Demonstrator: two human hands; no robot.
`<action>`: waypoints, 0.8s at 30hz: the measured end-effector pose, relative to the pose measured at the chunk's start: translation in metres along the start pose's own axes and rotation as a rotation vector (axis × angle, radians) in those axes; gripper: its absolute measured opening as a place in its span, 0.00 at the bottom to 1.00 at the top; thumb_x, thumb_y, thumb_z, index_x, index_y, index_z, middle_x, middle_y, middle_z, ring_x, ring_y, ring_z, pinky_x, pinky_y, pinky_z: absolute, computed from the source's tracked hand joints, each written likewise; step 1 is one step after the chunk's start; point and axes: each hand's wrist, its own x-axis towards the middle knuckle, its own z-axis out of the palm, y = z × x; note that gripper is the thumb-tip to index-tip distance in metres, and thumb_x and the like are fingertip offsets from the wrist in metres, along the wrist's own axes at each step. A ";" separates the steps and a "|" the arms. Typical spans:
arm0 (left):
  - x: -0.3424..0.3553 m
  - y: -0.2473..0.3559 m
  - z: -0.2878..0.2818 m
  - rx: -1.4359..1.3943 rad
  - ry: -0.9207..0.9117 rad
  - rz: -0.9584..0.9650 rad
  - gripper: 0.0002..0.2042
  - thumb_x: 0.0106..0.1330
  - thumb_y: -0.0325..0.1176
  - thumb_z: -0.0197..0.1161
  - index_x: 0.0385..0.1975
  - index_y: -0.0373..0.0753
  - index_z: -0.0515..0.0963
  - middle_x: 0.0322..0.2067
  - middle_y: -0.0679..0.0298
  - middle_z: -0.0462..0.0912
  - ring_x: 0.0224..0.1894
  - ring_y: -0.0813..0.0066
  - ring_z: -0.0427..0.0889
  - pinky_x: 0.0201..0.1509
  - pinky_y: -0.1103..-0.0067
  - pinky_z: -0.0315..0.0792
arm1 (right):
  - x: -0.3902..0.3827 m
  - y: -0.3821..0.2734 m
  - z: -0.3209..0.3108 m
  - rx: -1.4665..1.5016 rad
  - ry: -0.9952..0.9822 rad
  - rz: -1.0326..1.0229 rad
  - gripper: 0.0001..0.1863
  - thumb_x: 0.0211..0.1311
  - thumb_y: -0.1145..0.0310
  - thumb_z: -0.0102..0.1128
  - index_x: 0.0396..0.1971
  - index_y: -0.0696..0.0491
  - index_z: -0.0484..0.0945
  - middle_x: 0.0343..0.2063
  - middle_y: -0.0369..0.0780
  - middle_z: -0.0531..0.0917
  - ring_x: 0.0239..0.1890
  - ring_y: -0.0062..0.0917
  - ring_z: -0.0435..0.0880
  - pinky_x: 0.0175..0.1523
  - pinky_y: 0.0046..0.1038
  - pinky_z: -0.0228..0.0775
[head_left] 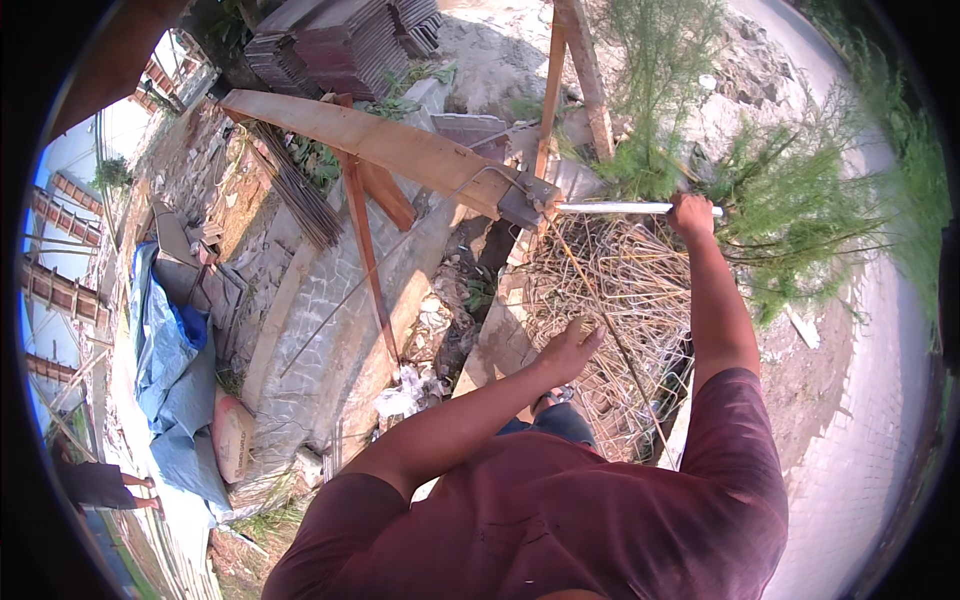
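My right hand (691,216) is wrapped round the outer end of a silver metal pipe (620,208). The pipe's other end meets the dark metal block (520,208) at the end of a long wooden beam (370,135). A thin rod (330,325) runs up from the lower left towards that beam end, where a curved piece of rod shows. My left hand (570,352) hangs in front of me, fingers loosely stretched and apparently holding nothing. Just beyond its fingertips passes another thin brown rod (628,362), slanting down from the beam end.
Many bent metal rods (610,280) lie heaped below the pipe. Wooden legs (365,260) prop the beam. Straight rods (295,185) lie bundled at left, near a blue tarp (175,390) and a sack (232,437). Stacked tiles (340,45) stand behind; feathery bushes (790,210) grow right. Another person (95,485) is far left.
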 end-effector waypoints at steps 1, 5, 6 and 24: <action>0.002 0.013 0.027 0.056 -0.008 -0.019 0.35 0.67 0.56 0.46 0.59 0.26 0.55 0.44 0.35 0.74 0.50 0.44 0.75 0.53 0.64 0.69 | -0.009 -0.009 -0.013 0.004 -0.038 0.037 0.09 0.51 0.60 0.56 0.29 0.47 0.80 0.32 0.42 0.82 0.41 0.38 0.79 0.46 0.40 0.69; -0.006 -0.014 0.074 0.075 0.209 0.114 0.29 0.68 0.49 0.44 0.55 0.25 0.57 0.34 0.37 0.78 0.39 0.43 0.79 0.42 0.61 0.74 | -0.048 -0.022 -0.030 -0.011 -0.042 0.166 0.11 0.53 0.59 0.55 0.31 0.47 0.80 0.33 0.42 0.83 0.41 0.38 0.80 0.46 0.41 0.68; -0.015 -0.021 0.067 0.138 0.202 0.144 0.27 0.68 0.47 0.44 0.53 0.25 0.59 0.31 0.39 0.79 0.36 0.44 0.80 0.39 0.61 0.75 | -0.062 -0.023 -0.028 0.000 -0.038 0.198 0.11 0.53 0.59 0.55 0.31 0.48 0.80 0.33 0.42 0.83 0.41 0.38 0.80 0.46 0.42 0.68; -0.083 -0.141 -0.137 0.409 0.449 -0.018 0.22 0.66 0.50 0.51 0.28 0.35 0.79 0.28 0.48 0.80 0.36 0.48 0.78 0.42 0.62 0.69 | -0.242 -0.165 -0.109 0.333 -0.146 0.329 0.33 0.66 0.42 0.35 0.39 0.61 0.72 0.35 0.55 0.81 0.42 0.48 0.79 0.49 0.43 0.70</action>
